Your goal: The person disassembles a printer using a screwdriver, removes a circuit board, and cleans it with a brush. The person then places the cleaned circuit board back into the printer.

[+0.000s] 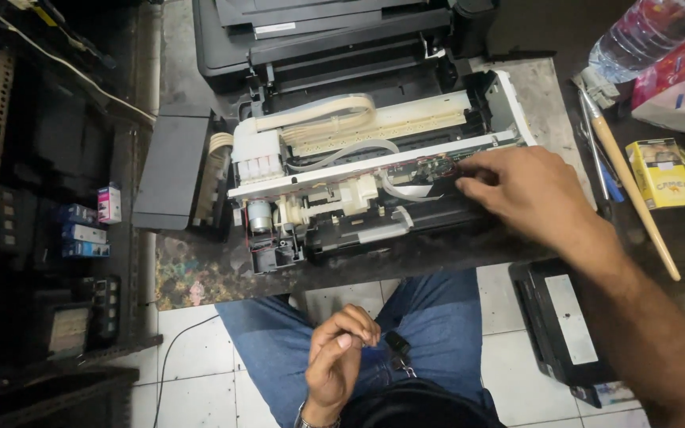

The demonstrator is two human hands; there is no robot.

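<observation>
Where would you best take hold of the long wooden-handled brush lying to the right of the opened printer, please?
Probably at the bare middle of the wooden-handled brush, coming straight down from above. It lies flat and slanted on the table, its handle end free toward you, while its bristle end sits among other tools. The right hand is nearest, resting on the opened printer.

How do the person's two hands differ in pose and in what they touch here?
The right hand reaches out over the bench, fingers on the opened printer; the left hand is drawn back above the lap, clear of the printer. The right hand lies flat and spread; the left hand is curled, fingertips pinched together. Both are bare.
</observation>
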